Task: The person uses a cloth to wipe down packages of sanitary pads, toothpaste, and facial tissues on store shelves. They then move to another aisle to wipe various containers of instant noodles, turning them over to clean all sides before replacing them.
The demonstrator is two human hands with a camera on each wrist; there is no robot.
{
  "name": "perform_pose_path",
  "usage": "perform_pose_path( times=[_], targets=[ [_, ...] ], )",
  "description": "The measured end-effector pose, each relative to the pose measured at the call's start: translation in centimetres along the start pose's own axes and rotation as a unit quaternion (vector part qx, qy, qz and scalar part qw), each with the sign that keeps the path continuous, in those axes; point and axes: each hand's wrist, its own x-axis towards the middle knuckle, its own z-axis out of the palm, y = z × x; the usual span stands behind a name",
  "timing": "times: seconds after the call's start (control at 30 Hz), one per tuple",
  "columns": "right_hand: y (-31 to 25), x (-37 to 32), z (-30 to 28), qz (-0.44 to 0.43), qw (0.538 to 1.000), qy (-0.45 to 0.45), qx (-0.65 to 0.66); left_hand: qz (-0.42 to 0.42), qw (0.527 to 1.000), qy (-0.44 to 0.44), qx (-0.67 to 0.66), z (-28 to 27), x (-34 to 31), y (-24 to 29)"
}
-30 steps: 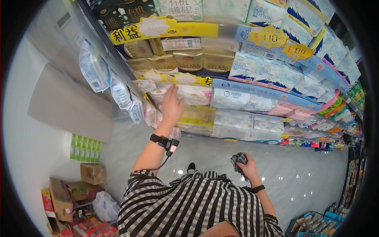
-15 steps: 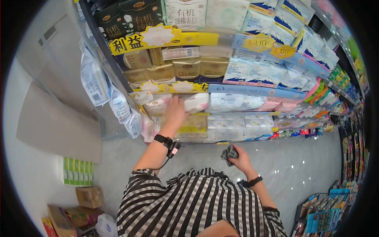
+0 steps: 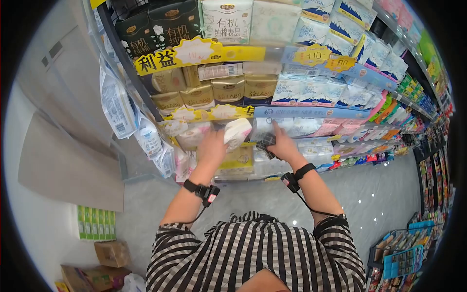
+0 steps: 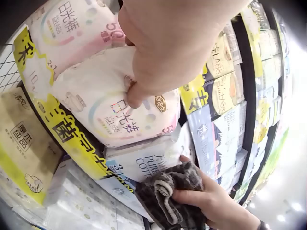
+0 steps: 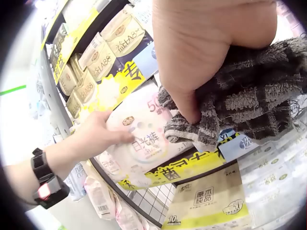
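A white and pink package (image 3: 237, 133) is tilted at the front of a shelf, with my left hand (image 3: 212, 148) gripping its left side. The left wrist view shows that hand's thumb pressed on the front of the package (image 4: 120, 103). My right hand (image 3: 286, 147) pinches a folded dark checked cloth (image 3: 266, 145) just right of the package. In the right wrist view the cloth (image 5: 254, 93) is bunched under the thumb, close to the package (image 5: 139, 129). A similar package (image 4: 72, 33) stands beside it in the left wrist view.
Yellow and blue price strips (image 3: 243, 54) run along the shelves above. Below is a yellow-banded pack (image 3: 238, 163). Bagged packages (image 3: 116, 102) hang at the left, cardboard boxes (image 3: 112, 254) lie on the floor at lower left, and a blue rack (image 3: 404, 263) stands at lower right.
My right hand has risen from near the body to the shelf with the cloth. My left hand has pulled the package forward and tilted it.
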Motion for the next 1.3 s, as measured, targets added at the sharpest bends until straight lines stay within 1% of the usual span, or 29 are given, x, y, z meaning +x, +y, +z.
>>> perform_pose_path(
  times=[0.07, 0.13, 0.2, 0.23, 0.27, 0.3, 0.33, 0.37, 0.43, 0.47, 0.5, 0.57, 0.63, 0.7, 0.73, 0.77, 0.83, 0.9, 0.93, 0.97, 1.0, 1.03, 1.07, 1.1, 1.13, 1.17, 1.23, 1.27, 1.3],
  targets=[
    [-0.2, -0.1, 0.1, 0.017, 1.0, 0.008, 0.011, -0.004, 0.999, 0.022, -0.033, -1.9, -2.4, -0.2],
    [0.3, -0.4, 0.3, 0.003, 0.999, 0.023, 0.033, -0.008, 0.997, 0.043, -0.064, -2.8, -4.1, -1.6],
    [1.3, -1.3, 0.7, -0.012, 0.998, 0.032, 0.056, -0.096, 0.982, -0.053, -0.155, -3.2, -5.7, -3.3],
    [1.8, -2.0, 0.7, -0.038, 0.993, 0.054, 0.098, -0.103, 0.981, -0.056, -0.153, -3.3, -6.3, -3.6],
    [2.2, -2.5, 0.9, -0.064, 0.985, 0.077, 0.139, -0.165, 0.932, -0.087, -0.31, -3.4, -6.7, -3.8],
    [1.8, -3.3, 0.6, -0.066, 0.985, 0.073, 0.141, -0.221, 0.853, -0.113, -0.459, -3.4, -6.9, -3.8],
    [0.9, -4.4, -0.4, -0.109, 0.974, 0.096, 0.175, -0.232, 0.827, -0.112, -0.499, -3.1, -7.2, -3.4],
    [0.1, -5.4, -1.6, -0.15, 0.959, 0.119, 0.21, -0.235, 0.827, -0.113, -0.499, -2.6, -7.3, -2.6],
    [-3.3, -7.0, -3.4, -0.156, 0.946, 0.133, 0.252, -0.202, 0.833, -0.125, -0.5, -1.3, -7.2, -0.3],
    [-4.8, -7.3, -3.8, -0.188, 0.947, 0.151, 0.214, -0.151, 0.872, -0.123, -0.45, -0.3, -7.1, 1.0],
    [-5.8, -7.6, -3.8, -0.22, 0.945, 0.168, 0.175, -0.148, 0.871, -0.132, -0.45, 0.1, -6.9, 2.6],
    [-6.6, -9.0, -2.7, -0.212, 0.959, 0.185, 0.049, -0.183, 0.818, -0.142, -0.527, 0.6, -6.4, 5.3],
    [-4.7, -10.4, -1.7, -0.23, 0.952, 0.201, 0.033, -0.165, 0.806, -0.133, -0.552, 2.1, -6.5, 6.1],
    [-2.4, -12.7, -0.7, -0.302, 0.94, 0.16, 0.027, -0.219, 0.772, -0.117, -0.585, 2.2, -7.0, 7.5],
    [-1.5, -14.1, -0.8, -0.32, 0.939, 0.126, 0.02, -0.245, 0.783, -0.138, -0.554, 3.1, -7.1, 7.2],
    [-0.2, -15.2, -0.6, -0.317, 0.94, 0.126, 0.022, -0.246, 0.784, -0.141, -0.553, 3.7, -7.4, 7.2],
    [3.3, -16.4, 0.3, -0.332, 0.939, 0.08, 0.042, -0.26, 0.718, -0.088, -0.64, 3.7, -7.3, 7.8],
    [7.2, -16.6, 0.8, -0.214, 0.969, 0.108, 0.066, -0.254, 0.726, -0.085, -0.634, 3.0, -7.3, 7.7],
    [9.0, -16.4, 1.0, -0.112, 0.959, 0.131, 0.224, -0.249, 0.703, -0.106, -0.657, 2.2, -7.4, 7.9],
    [10.9, -16.2, 1.4, -0.004, 0.915, 0.151, 0.374, -0.243, 0.68, -0.129, -0.679, 1.6, -7.5, 8.2],
    [11.0, -15.7, -0.4, 0.059, 0.827, 0.082, 0.554, -0.233, 0.691, -0.171, -0.663, 1.4, -7.9, 8.2],
    [10.6, -15.1, -3.3, 0.121, 0.696, 0.012, 0.708, -0.236, 0.692, -0.179, -0.659, 1.3, -8.2, 8.7],
    [9.2, -14.5, -5.5, 0.083, 0.659, -0.025, 0.747, -0.193, 0.711, -0.234, -0.634, 1.3, -8.5, 9.3],
    [7.2, -14.5, -7.2, 0.087, 0.655, -0.022, 0.75, -0.149, 0.727, -0.286, -0.607, 1.3, -8.7, 10.0],
    [5.1, -14.5, -8.7, -0.022, 0.774, -0.05, 0.631, -0.146, 0.716, -0.297, -0.614, 1.4, -8.8, 11.3],
    [4.1, -14.6, -9.2, -0.129, 0.861, -0.078, 0.486, -0.148, 0.716, -0.301, -0.612, 1.8, -9.4, 12.0],
    [4.3, -15.5, -8.2, -0.102, 0.846, -0.099, 0.514, -0.185, 0.71, -0.297, -0.612, 2.4, -10.9, 12.7],
    [4.5, -15.8, -7.5, -0.079, 0.831, -0.119, 0.538, -0.212, 0.682, -0.32, -0.622, 3.3, -12.1, 12.4],
    [5.0, -16.3, -6.9, -0.082, 0.831, -0.122, 0.536, -0.212, 0.683, -0.316, -0.624, 3.4, -13.2, 12.6]
  ],
)
